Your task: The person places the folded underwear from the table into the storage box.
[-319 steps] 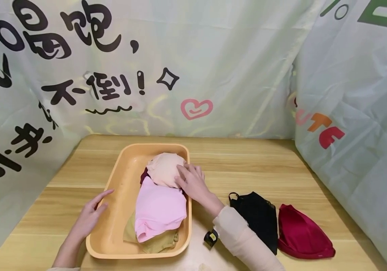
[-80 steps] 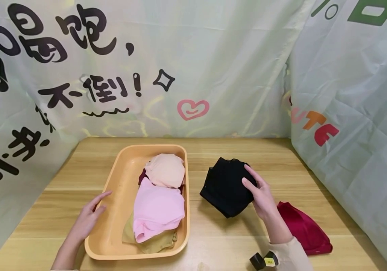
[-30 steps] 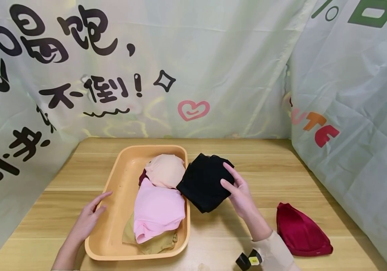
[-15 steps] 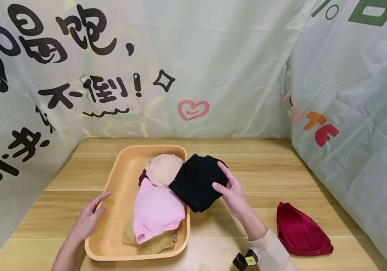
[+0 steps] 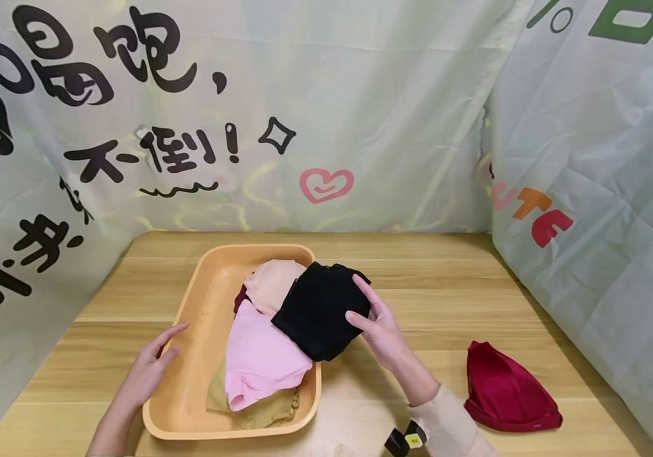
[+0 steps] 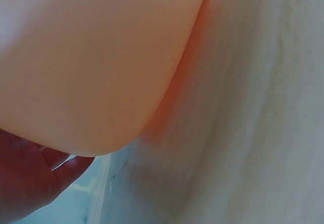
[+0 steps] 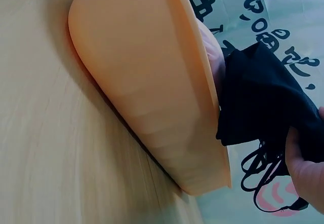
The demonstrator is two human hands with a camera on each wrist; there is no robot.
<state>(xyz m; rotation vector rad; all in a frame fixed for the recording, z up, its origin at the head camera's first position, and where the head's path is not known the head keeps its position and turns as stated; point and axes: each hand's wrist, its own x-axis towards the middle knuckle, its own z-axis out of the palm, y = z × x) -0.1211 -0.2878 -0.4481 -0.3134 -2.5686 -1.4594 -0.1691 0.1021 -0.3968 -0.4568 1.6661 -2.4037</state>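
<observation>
In the head view, my right hand (image 5: 380,330) pinches a folded black bra (image 5: 320,311) by its right side, thumb on top. The bra hangs over the right rim of an orange tray (image 5: 195,381), partly covering the clothes in it. Thin black straps (image 7: 253,176) dangle below it in the right wrist view. My left hand (image 5: 146,365) rests at the tray's left rim, fingers loosely extended. Inside the tray lie a pale peach garment (image 5: 271,282), a pink garment (image 5: 263,355), a mustard garment (image 5: 266,412) and a bit of dark red cloth (image 5: 240,297).
A folded dark red bra (image 5: 509,390) lies on the wooden table (image 5: 435,273), to the right of my right forearm. A black wrist device (image 5: 406,439) sits at my right sleeve. Printed cloth curtains (image 5: 395,127) stand behind and beside the table.
Over these frames my right hand has picked up the black bra from the table and carried it left, over the tray's right rim. My left hand has stayed at the left rim.
</observation>
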